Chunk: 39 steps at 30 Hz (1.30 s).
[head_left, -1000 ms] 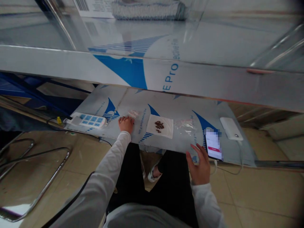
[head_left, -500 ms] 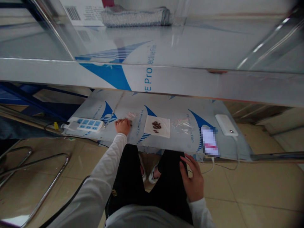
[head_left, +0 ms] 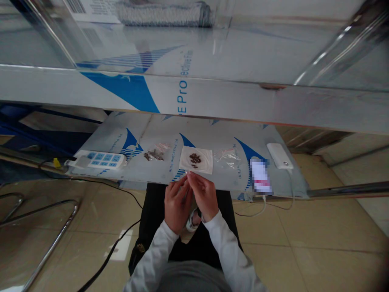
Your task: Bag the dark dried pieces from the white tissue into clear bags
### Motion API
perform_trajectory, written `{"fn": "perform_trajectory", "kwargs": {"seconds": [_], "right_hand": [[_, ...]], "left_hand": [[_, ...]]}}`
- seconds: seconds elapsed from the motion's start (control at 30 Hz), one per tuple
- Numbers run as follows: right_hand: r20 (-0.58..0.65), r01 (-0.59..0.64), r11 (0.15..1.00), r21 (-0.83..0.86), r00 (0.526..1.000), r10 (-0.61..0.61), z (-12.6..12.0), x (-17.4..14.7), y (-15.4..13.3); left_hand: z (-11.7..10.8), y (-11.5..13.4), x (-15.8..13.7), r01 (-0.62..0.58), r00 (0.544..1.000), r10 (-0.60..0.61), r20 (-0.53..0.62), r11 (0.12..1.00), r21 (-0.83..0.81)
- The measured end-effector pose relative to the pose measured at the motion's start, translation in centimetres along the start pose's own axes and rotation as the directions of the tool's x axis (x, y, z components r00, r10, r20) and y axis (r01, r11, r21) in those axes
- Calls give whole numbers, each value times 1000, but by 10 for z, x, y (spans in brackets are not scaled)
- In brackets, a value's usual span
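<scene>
My left hand (head_left: 176,205) and my right hand (head_left: 204,195) meet fingertip to fingertip over the shelf's front edge, just in front of a white paper square (head_left: 207,165). Both are closed in a pinch; whatever lies between the fingertips is too small to make out. Small dark brown pieces (head_left: 195,159) are heaped on the paper. To its left is another pile of slim brown pieces (head_left: 153,155), beside a crumpled clear plastic bag with pinkish edges (head_left: 163,146). More clear plastic bags (head_left: 230,157) lie right of the paper.
A white power strip (head_left: 105,159) rests at the shelf's left end. A phone (head_left: 260,176) on a cable and a white power bank (head_left: 280,156) lie at the right. Above, an upper shelf (head_left: 225,99) carries a folded grey cloth (head_left: 164,15).
My left hand has left the brown pile at the left and come back to the middle. My right hand has risen from beside my leg to join it. The camera view has shifted slightly.
</scene>
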State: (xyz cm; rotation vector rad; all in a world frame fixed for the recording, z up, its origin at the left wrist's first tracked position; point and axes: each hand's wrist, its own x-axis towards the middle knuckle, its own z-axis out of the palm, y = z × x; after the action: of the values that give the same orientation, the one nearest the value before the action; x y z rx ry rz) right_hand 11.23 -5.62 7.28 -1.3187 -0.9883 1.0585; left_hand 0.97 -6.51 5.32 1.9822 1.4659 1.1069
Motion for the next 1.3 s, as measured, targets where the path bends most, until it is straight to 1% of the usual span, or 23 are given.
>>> {"fn": "perform_trajectory", "kwargs": {"seconds": [0.07, 0.1, 0.13, 0.17, 0.23, 0.27, 0.33, 0.4, 0.47, 0.53, 0.6, 0.63, 0.8, 0.87, 0.97, 1.07, 1.13, 1.23, 1.3], "right_hand": [[-3, 30, 999, -38, 1000, -30, -2, -6, 1], [-4, 51, 996, -76, 999, -52, -4, -10, 2], [0, 77, 989, -123, 997, -78, -6, -15, 4], [10, 108, 979, -175, 994, -108, -9, -20, 7], [53, 185, 943, -276, 983, -177, -12, -30, 11], [84, 227, 920, -319, 974, -211, -14, -33, 14], [145, 294, 877, -380, 955, -258, -16, -40, 18], [191, 327, 852, -409, 944, -270, -18, -46, 22], [193, 318, 849, -422, 947, -258, -21, -51, 23], [134, 284, 856, -431, 959, -250, -24, -55, 21], [69, 252, 869, -426, 967, -247, -26, -58, 18], [55, 241, 878, -414, 969, -240, -26, -59, 16], [123, 182, 924, -337, 981, -149, -28, -61, 9], [141, 173, 932, -317, 981, -134, -30, -62, 8], [152, 190, 926, -325, 977, -147, -33, -63, 8], [165, 216, 903, -372, 972, -165, -33, -67, 9], [184, 215, 895, -390, 971, -153, -31, -69, 8], [217, 191, 903, -385, 970, -113, -29, -70, 7], [235, 177, 908, -379, 968, -90, -29, -68, 7]], "left_hand": [[-3, 7, -5, 71, 997, -66, 33, 972, -223], [-5, 10, -6, 143, 989, -126, 73, 929, -342], [-7, 12, -6, 233, 972, -198, 125, 864, -446], [-8, 13, -5, 328, 945, -275, 180, 785, -525], [-8, 14, -4, 476, 876, -404, 263, 641, -602], [-7, 14, -4, 519, 849, -446, 284, 596, -613], [-7, 12, -3, 567, 814, -490, 312, 552, -611], [-7, 9, -4, 600, 791, -504, 349, 526, -603], [-9, 7, -6, 630, 770, -509, 385, 509, -586], [-12, 5, -9, 648, 757, -513, 405, 511, -565], [-13, 4, -12, 655, 752, -517, 409, 518, -550], [-13, 3, -13, 656, 752, -517, 409, 520, -547], [-13, 1, -15, 681, 731, -506, 458, 493, -542], [-16, 0, -15, 669, 743, -466, 481, 492, -557], [-22, -1, -16, 631, 774, -362, 519, 507, -588], [-27, -1, -18, 622, 774, -297, 559, 519, -586], [-28, -2, -19, 626, 771, -297, 564, 520, -581], [-26, -4, -23, 638, 766, -341, 545, 511, -577], [-24, -9, -25, 649, 756, -351, 552, 512, -563]]}}
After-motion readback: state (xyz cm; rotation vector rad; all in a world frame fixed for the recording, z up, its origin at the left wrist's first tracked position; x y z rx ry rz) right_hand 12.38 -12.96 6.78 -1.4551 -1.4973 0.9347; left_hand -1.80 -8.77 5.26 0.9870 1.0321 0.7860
